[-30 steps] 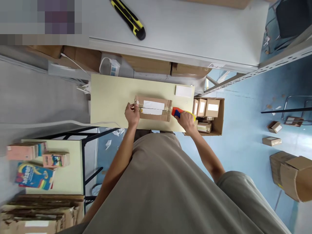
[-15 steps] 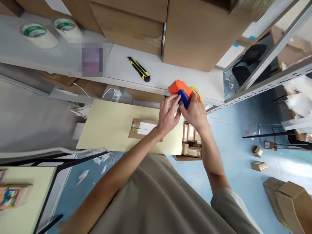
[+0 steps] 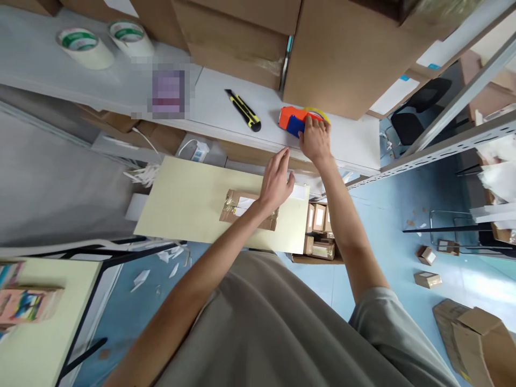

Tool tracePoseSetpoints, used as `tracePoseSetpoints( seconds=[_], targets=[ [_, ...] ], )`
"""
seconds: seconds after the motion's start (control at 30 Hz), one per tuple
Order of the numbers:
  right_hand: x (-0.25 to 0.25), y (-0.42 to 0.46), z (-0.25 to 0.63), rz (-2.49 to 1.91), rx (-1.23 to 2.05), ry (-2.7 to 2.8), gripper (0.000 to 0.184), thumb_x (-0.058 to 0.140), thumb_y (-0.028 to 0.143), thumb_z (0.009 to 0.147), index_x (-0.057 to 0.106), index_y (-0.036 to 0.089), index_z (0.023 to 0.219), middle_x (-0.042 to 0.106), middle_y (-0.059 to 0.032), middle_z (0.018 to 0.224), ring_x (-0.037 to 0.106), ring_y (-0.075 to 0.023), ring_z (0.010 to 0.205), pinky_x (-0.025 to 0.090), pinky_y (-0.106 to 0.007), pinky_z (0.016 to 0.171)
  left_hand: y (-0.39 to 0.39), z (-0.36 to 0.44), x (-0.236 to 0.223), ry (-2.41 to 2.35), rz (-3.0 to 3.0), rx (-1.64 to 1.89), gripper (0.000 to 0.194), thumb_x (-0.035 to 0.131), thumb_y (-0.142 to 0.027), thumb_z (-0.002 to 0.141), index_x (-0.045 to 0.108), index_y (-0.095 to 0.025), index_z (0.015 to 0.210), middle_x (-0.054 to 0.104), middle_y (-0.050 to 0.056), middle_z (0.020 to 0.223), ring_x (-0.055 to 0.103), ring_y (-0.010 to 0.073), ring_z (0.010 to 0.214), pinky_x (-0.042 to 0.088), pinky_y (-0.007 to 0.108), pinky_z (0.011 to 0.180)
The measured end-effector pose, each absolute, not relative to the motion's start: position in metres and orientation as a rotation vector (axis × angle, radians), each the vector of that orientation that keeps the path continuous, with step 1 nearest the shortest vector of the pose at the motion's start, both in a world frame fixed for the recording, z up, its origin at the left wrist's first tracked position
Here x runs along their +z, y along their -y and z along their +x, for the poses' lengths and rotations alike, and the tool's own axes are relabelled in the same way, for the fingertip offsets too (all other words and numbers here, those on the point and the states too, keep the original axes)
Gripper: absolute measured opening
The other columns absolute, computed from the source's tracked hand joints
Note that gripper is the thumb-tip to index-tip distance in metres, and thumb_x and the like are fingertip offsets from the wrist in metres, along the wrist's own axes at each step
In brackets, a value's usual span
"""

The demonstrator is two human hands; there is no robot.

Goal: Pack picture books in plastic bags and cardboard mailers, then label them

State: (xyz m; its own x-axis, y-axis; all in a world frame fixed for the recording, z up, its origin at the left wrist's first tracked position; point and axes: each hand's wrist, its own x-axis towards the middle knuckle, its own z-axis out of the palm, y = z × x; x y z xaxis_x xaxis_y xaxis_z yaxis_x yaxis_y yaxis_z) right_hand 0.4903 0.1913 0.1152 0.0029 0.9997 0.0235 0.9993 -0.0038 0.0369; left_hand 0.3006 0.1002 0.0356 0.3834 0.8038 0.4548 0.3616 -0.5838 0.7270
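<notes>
An orange and blue tape dispenser [image 3: 295, 123] with a yellow-edged roll is at the front of the white shelf [image 3: 205, 115]. My right hand [image 3: 316, 141] is closed over its right part, the fingers curled on top. Lower and to the left, my left hand [image 3: 276, 183] holds nothing, its fingers stretched out and the thumb apart. Beneath that hand and forearm lies a taped cardboard box [image 3: 229, 207] with a white label, partly hidden, on the pale yellow table [image 3: 189, 193]. A black and yellow box cutter [image 3: 244, 111] rests on the shelf left of the dispenser.
Two tape rolls [image 3: 86, 49] stand at the shelf's left, near a blurred-out purple patch. Large cardboard boxes [image 3: 330, 59] line the shelf's back. A carton of small boxes [image 3: 320, 250] stands right of the table. An open carton [image 3: 475, 338] is on the blue floor.
My right hand has carried the tape dispenser up and forward onto the shelf. My left hand has come off the dispenser and is now apart from it. The view has shifted slightly.
</notes>
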Motion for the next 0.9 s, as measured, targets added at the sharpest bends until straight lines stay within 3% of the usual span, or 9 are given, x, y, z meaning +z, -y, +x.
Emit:
tracePoseSetpoints(
  seconds=[0.13, 0.23, 0.33, 0.4, 0.47, 0.6, 0.67, 0.8, 0.9],
  targets=[
    [0.092, -0.154, 0.478, 2.395, 0.149, -2.308, 0.072, 0.024, 0.041, 0.121, 0.024, 0.013, 0.187, 0.035, -0.0297, 0.183, 0.033, -0.0460, 0.175, 0.022, -0.080, 0.139, -0.086, 0.238, -0.015, -1.265, 1.986, 0.977, 0.066, 0.063, -0.032, 0.111, 0.048, -0.018, 0.174, 0.056, 0.022, 0.174, 0.049, 0.0364, 0.168, 0.038, 0.057, 0.144],
    [0.069, -0.084, 0.446, 2.472, 0.022, -2.193, 0.074, 0.023, 0.049, 0.122, 0.020, 0.021, 0.189, 0.029, -0.0238, 0.189, 0.027, -0.0447, 0.179, 0.034, -0.077, 0.137, -0.069, 0.173, -0.050, -1.576, 1.775, 0.835, 0.061, 0.069, -0.031, 0.106, 0.058, -0.014, 0.164, 0.061, 0.025, 0.170, 0.055, 0.0382, 0.163, 0.042, 0.056, 0.141],
    [0.036, -0.008, 0.398, 2.514, -0.382, -1.902, 0.079, 0.027, 0.053, 0.121, 0.022, 0.012, 0.188, 0.033, -0.0297, 0.188, 0.039, -0.0433, 0.175, 0.050, -0.062, 0.131, -0.048, 0.122, -0.070, -1.831, 1.539, 0.623, 0.049, 0.068, -0.031, 0.105, 0.068, -0.013, 0.151, 0.073, 0.026, 0.154, 0.072, 0.0372, 0.142, 0.055, 0.051, 0.126],
    [0.011, 0.028, 0.365, 2.514, -0.678, -1.692, 0.076, 0.024, 0.048, 0.123, 0.027, 0.003, 0.184, 0.048, -0.0354, 0.179, 0.060, -0.0403, 0.161, 0.058, -0.049, 0.122, -0.036, 0.107, -0.076, -1.852, 1.481, 0.491, 0.037, 0.066, -0.035, 0.107, 0.076, -0.016, 0.138, 0.082, 0.021, 0.135, 0.081, 0.0349, 0.123, 0.060, 0.045, 0.113],
    [-0.011, 0.046, 0.338, 2.507, -0.859, -1.509, 0.073, 0.023, 0.045, 0.124, 0.032, 0.002, 0.182, 0.061, -0.0355, 0.168, 0.075, -0.0382, 0.142, 0.062, -0.042, 0.111, -0.030, 0.106, -0.077, -1.825, 1.515, 0.411, 0.030, 0.066, -0.042, 0.108, 0.080, -0.020, 0.123, 0.087, 0.017, 0.119, 0.083, 0.0352, 0.112, 0.060, 0.042, 0.104],
    [-0.038, 0.046, 0.309, 2.542, -0.790, -1.322, 0.084, 0.024, 0.059, 0.123, 0.027, 0.001, 0.184, 0.050, -0.0387, 0.177, 0.077, -0.0376, 0.140, 0.063, -0.039, 0.108, -0.031, 0.120, -0.079, -1.898, 1.573, 0.306, 0.040, 0.082, -0.059, 0.097, 0.082, -0.020, 0.108, 0.087, 0.021, 0.106, 0.082, 0.0432, 0.109, 0.057, 0.044, 0.095],
    [-0.044, 0.043, 0.308, 2.568, -0.769, -1.282, 0.082, 0.022, 0.059, 0.123, 0.031, 0.004, 0.184, 0.051, -0.0364, 0.177, 0.076, -0.0359, 0.143, 0.063, -0.037, 0.106, -0.034, 0.122, -0.080, -1.928, 1.567, 0.255, 0.044, 0.089, -0.059, 0.091, 0.083, -0.019, 0.108, 0.087, 0.023, 0.103, 0.082, 0.0452, 0.108, 0.057, 0.045, 0.092],
    [-0.048, 0.045, 0.313, 2.676, -0.865, -1.243, 0.075, 0.009, 0.039, 0.122, 0.045, 0.007, 0.180, 0.077, -0.0290, 0.152, 0.081, -0.0310, 0.131, 0.063, -0.032, 0.094, -0.042, 0.109, -0.083, -1.800, 1.492, 0.340, 0.026, 0.078, -0.047, 0.099, 0.084, -0.022, 0.100, 0.090, 0.014, 0.106, 0.083, 0.0341, 0.102, 0.056, 0.037, 0.087],
    [-0.046, 0.050, 0.319, 2.718, -0.939, -1.222, 0.075, 0.009, 0.036, 0.120, 0.044, 0.006, 0.180, 0.081, -0.0267, 0.145, 0.080, -0.0276, 0.116, 0.060, -0.029, 0.087, -0.046, 0.097, -0.085, -1.692, 1.428, 0.395, 0.026, 0.072, -0.045, 0.101, 0.085, -0.022, 0.098, 0.091, 0.009, 0.101, 0.084, 0.0291, 0.098, 0.056, 0.033, 0.084]
  ],
)
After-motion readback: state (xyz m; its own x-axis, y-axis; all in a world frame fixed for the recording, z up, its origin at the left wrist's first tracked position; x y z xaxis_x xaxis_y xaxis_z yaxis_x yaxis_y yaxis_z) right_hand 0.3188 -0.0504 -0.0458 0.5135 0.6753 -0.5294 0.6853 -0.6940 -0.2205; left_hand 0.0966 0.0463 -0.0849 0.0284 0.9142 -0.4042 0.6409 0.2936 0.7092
